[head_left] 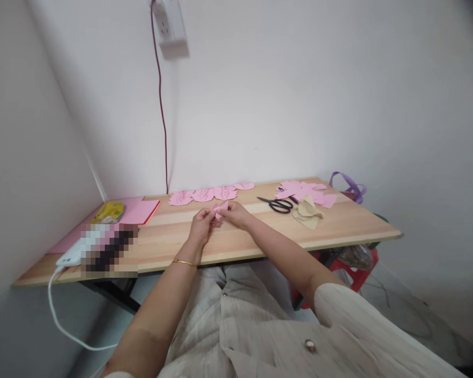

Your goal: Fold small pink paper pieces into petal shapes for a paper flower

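Both my hands meet over the middle of the wooden table. My left hand and my right hand are closed in a pinch on a small folded pink paper piece held just above the tabletop. A gold bangle sits on my left wrist. Behind my hands lies a row of cut pink paper shapes.
Black scissors lie right of my hands, beside a beige paper scrap and a heap of pink offcuts. Pink sheets, a yellow-green object and a white device with cable lie left. A red stool stands under the table.
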Available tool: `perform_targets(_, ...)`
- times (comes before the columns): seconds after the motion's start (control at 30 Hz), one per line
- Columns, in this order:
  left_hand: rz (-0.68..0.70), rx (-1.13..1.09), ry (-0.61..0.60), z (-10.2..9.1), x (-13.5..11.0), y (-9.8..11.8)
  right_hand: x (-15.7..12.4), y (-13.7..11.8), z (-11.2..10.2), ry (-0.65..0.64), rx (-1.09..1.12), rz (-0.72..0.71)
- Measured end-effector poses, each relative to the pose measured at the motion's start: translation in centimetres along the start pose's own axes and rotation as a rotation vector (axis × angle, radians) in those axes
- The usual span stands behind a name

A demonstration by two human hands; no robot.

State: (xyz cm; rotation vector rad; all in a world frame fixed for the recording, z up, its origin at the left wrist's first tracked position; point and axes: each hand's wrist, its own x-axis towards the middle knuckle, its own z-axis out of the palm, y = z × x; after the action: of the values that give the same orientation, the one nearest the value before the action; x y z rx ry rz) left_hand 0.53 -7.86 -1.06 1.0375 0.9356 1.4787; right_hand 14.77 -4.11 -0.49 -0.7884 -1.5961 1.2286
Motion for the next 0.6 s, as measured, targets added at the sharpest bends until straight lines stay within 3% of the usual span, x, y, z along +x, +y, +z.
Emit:
perform_targets(0.17, -0.05, -0.026, 0.0, 0.08, 0.02, 0.13, 0.11, -0.03, -0.11, -0.01, 0.029, 0.03)
perform_targets(0.6, 0.047, 0.011, -0.023, -0.38, 0.51, -0.55, 0.09, 0.0, -0.17, -0.027, 0.062, 0.034)
